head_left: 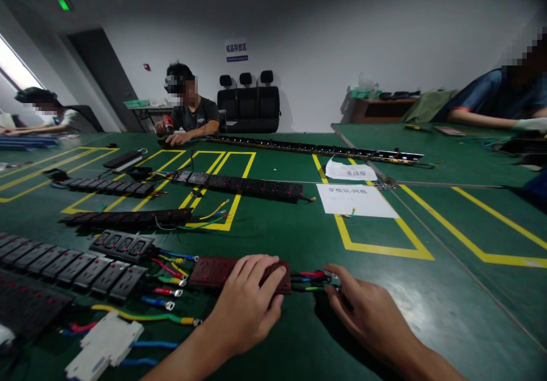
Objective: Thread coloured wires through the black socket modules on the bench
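Note:
A dark red socket strip (209, 271) lies crosswise on the green table near the middle. My left hand (254, 301) is wrapped over its right part, thumb on the near side. Red, blue and green wires (308, 282) come out of the strip's right end. At their far end my right hand (363, 307) pinches the wire ends between thumb and index finger. Left of the strip are black socket modules (123, 244) and a long black strip (81, 267), with coloured wires ending in ring terminals (171, 293).
White breakers (105, 347) lie at the near left. More black strips (239, 184) rest farther back on the yellow-taped table (299, 227). Paper sheets (356, 200) lie behind my right hand. A person (192, 110) works across the table, others at far left and right.

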A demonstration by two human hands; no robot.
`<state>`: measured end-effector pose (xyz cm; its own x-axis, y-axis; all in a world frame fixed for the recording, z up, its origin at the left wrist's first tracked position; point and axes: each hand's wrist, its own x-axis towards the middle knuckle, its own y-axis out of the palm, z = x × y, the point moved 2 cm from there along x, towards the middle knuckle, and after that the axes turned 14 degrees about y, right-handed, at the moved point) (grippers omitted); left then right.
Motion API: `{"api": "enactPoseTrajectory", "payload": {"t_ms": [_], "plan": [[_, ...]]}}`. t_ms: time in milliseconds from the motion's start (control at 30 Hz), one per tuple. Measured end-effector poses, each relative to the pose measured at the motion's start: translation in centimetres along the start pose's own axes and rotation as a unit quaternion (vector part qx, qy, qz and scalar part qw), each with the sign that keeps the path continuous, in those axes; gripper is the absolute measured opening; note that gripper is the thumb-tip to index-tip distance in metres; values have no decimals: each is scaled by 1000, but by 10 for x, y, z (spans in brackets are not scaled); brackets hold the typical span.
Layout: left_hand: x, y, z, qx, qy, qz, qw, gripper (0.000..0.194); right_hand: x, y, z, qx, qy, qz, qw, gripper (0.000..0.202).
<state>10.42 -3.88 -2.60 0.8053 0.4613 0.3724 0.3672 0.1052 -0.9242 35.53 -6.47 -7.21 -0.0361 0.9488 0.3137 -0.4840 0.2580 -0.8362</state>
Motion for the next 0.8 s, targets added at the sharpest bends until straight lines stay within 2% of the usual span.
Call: {"api": "enactPoseTrajectory", "payload": {"t_ms": [600,800], "plan": [[-3,2,0,15,5,27,1000,52,0,-3,-1,-6,-20,-2,1000,27],[-1,0,0,9,12,14,1000,50,0,-3,1,-15,-7,16,1000,26]]}}
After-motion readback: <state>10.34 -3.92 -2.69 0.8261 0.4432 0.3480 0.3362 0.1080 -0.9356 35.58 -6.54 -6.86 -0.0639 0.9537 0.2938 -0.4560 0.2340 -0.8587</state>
